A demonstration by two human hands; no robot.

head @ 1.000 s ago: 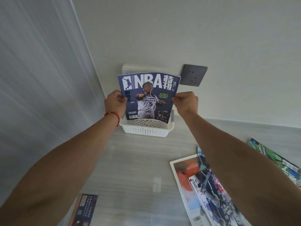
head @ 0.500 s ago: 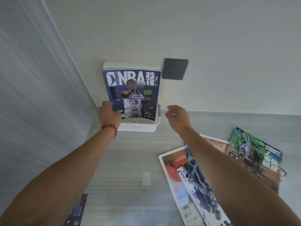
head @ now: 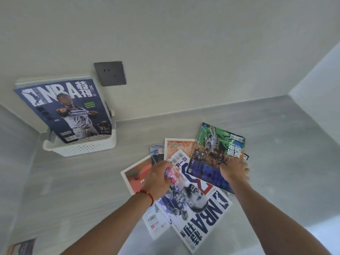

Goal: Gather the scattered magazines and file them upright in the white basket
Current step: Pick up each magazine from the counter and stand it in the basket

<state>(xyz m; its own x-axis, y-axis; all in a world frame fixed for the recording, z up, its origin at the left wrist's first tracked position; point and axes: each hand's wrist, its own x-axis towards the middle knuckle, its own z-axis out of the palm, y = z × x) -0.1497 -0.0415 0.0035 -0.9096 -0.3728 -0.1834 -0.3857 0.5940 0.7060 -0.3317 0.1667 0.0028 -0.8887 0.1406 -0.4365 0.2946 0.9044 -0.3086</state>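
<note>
The white basket stands at the back left against the wall. A dark blue NBA magazine stands upright in it, leaning back, with more magazines behind it. A loose pile lies on the grey counter to the right. My left hand has curled fingers on the upper left edge of a white NBA magazine in the pile. My right hand grips the near right edge of a green magazine on top of the pile.
An orange-red magazine and other covers lie under the pile. Another magazine lies at the near left corner. A dark wall socket sits right of the basket. Walls close in at the left and far right.
Both hands have let go of the dark blue NBA magazine, which now stands in the basket. They moved right and down onto the pile. The view swung to the right.
</note>
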